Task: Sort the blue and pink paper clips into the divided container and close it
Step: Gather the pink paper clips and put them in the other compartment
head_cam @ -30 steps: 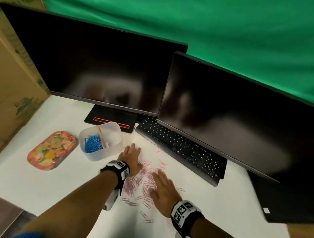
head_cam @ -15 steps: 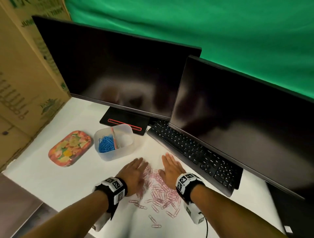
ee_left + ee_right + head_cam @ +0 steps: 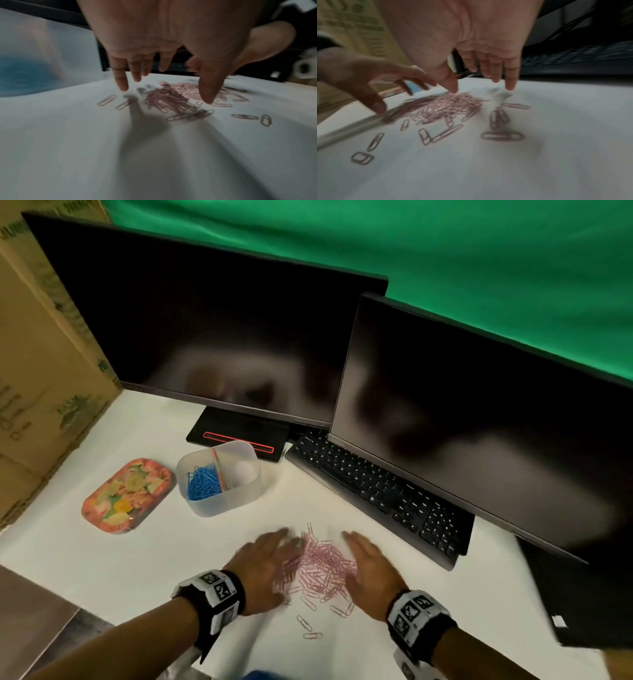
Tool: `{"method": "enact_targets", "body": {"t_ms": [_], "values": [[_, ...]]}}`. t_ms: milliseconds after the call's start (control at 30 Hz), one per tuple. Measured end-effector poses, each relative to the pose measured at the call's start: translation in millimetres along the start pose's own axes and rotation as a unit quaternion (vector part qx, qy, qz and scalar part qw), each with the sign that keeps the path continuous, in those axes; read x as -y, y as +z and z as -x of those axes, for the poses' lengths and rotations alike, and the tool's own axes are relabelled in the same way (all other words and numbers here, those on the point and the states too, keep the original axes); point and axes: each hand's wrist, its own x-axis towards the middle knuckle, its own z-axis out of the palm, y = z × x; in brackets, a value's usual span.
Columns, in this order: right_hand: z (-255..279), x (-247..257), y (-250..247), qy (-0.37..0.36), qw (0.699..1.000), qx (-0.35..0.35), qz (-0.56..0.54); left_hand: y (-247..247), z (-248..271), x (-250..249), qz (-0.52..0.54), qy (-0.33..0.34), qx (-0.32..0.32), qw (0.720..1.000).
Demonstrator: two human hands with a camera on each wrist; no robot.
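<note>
Both hands, left hand (image 3: 265, 570) and right hand (image 3: 371, 571), flank pink clips (image 3: 318, 568), fingers (image 3: 121, 79) spread, holding nothing (box lettering unreadable).

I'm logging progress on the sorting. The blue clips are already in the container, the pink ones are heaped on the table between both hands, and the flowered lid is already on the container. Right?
Not quite: the flowered lid lies on the table left of the open container, as the head view shows. The rest stands: blue clips inside, pink clips heaped between left hand and right hand.

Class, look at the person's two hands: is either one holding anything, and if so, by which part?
Nothing is held. The left hand and right hand are open, fingers straight, flanking the pile of pink paper clips on the table.
</note>
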Motion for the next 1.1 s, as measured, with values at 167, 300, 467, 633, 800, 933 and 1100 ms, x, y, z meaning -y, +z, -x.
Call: {"method": "enact_targets", "body": {"t_ms": [167, 300, 467, 633, 800, 933, 1100], "values": [[21.0, -29.6, 0.4, 0.207, 0.978, 0.001, -0.004, 2.4, 13.4, 10.6, 0.028, -0.114, 0.02, 0.993], [4.4, -7.5, 17.8, 0.184, 0.981, 0.015, -0.059, 6.2, -2.8, -5.2, 0.101, -0.097, 0.011, 0.99], [-24.9, 27.2, 18.0, 0.121, 0.992, 0.007, -0.034, -1.2, -18.7, -18.8, 0.143, -0.093, -0.011, 0.985], [-36.4, 39.8, 13.2, 0.077, 0.997, -0.005, 0.003, -2.9, -25.3, -18.9, 0.125, -0.099, -0.048, 0.986], [-36.3, 37.7, 9.1, 0.089, 0.995, -0.026, -0.028, -7.1, -27.9, -14.1, 0.129, -0.108, -0.081, 0.982], [-33.7, 34.5, 4.7, 0.104, 0.992, -0.039, -0.06, -10.5, -24.2, -11.9, 0.163, -0.115, -0.092, 0.976], [-32.8, 32.4, -4.5, 0.097, 0.988, -0.051, -0.107, -19.9, -9.7, -4.8, 0.215, -0.113, -0.131, 0.961]]}}
